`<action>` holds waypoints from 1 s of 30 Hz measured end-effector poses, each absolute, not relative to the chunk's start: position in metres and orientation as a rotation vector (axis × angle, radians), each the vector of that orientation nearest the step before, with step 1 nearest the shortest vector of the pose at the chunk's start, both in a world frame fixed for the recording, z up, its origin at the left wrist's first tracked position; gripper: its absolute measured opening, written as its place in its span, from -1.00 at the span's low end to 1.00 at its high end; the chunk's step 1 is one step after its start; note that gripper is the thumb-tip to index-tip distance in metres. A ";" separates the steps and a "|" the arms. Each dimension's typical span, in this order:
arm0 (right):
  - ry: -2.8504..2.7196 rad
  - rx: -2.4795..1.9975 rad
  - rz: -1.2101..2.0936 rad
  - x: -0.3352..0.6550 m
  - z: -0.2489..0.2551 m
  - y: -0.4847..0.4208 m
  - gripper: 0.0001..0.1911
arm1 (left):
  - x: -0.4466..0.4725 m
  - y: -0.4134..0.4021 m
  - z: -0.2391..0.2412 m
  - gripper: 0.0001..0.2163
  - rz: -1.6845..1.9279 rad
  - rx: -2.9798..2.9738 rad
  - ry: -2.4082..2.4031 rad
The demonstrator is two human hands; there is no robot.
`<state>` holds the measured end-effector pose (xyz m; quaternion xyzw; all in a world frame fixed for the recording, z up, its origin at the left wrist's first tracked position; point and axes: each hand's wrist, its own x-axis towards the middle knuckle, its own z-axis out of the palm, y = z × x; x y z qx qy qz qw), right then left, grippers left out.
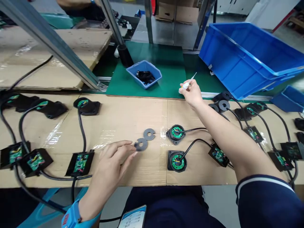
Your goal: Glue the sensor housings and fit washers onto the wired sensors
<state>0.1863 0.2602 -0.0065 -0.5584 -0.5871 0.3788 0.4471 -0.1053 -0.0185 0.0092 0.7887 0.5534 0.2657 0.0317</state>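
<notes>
A grey notched disc (141, 144) lies flat; a small white nozzled tube (187, 84) tilts, tip pointing up-right.

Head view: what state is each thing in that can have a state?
Left hand, open, fingertips at the grey slotted plastic disc.
Right hand, closed on a small white nozzle-tipped bottle.
Two round black housings, uncovered, green boards showing.
Small blue plastic bin, holding black parts.
</notes>
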 end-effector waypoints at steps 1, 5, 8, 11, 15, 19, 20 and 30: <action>-1.468 -1.398 0.920 0.181 -0.011 0.271 -0.67 | -0.107 -0.020 0.007 -0.87 0.793 2.457 1.710; -1.546 -1.441 0.831 0.169 -0.012 0.284 -0.61 | -0.104 -0.014 0.006 -0.73 0.642 2.562 1.783; -1.596 -1.384 0.725 0.176 0.006 0.253 -0.48 | -0.099 -0.008 -0.001 -0.67 0.471 2.588 1.803; -1.652 -1.295 0.655 0.198 0.030 0.182 -0.59 | -0.099 -0.008 -0.017 -0.68 0.462 2.506 1.744; -1.537 -1.226 0.684 0.230 0.046 0.065 -0.86 | -0.105 -0.015 -0.033 -0.64 0.628 2.380 1.595; -1.472 -1.366 0.936 0.245 0.025 -0.004 -0.68 | -0.095 -0.017 -0.027 -0.70 0.723 2.337 1.563; -1.475 -1.382 0.949 0.246 0.017 -0.011 -0.67 | -0.089 -0.016 -0.022 -0.73 0.774 2.294 1.537; -2.013 -1.469 0.561 0.241 0.031 0.086 -0.80 | -0.044 -0.006 -0.021 -0.72 1.223 2.047 1.393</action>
